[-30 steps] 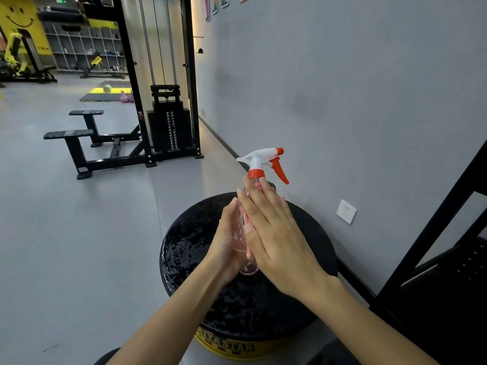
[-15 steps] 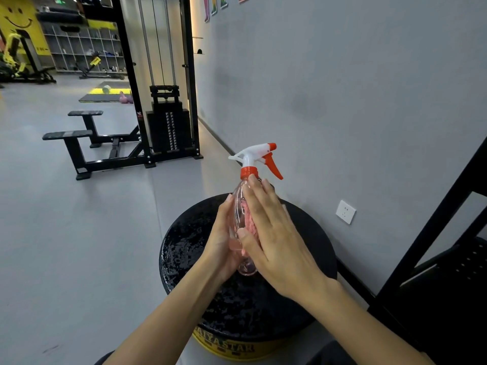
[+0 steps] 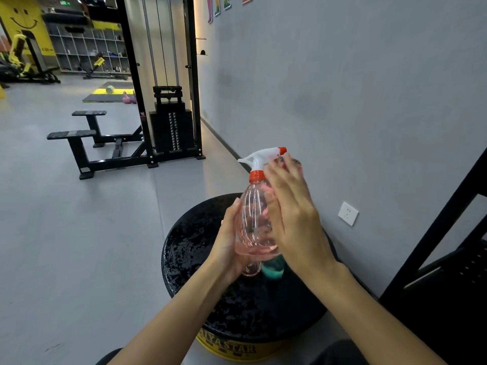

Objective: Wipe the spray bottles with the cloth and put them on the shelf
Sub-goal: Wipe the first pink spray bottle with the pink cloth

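Spray bottle (image 3: 253, 222) is clear pink with white-and-orange head (image 3: 261, 156); cloth (image 3: 272, 268) is teal.

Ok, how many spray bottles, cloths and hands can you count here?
Clear pink plastic spray bottle with a white and orange trigger top: 1
Teal cloth: 1
Hands, left hand and right hand: 2
Total: 4

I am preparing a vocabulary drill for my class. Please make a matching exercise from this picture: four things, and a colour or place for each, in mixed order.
1 bottle
2 cloth
3 socket
4 drum

a white, on the wall
b black top, yellow side
c teal, by the bottle's base
d clear pink, orange collar

Pairs: 1-d, 2-c, 3-a, 4-b
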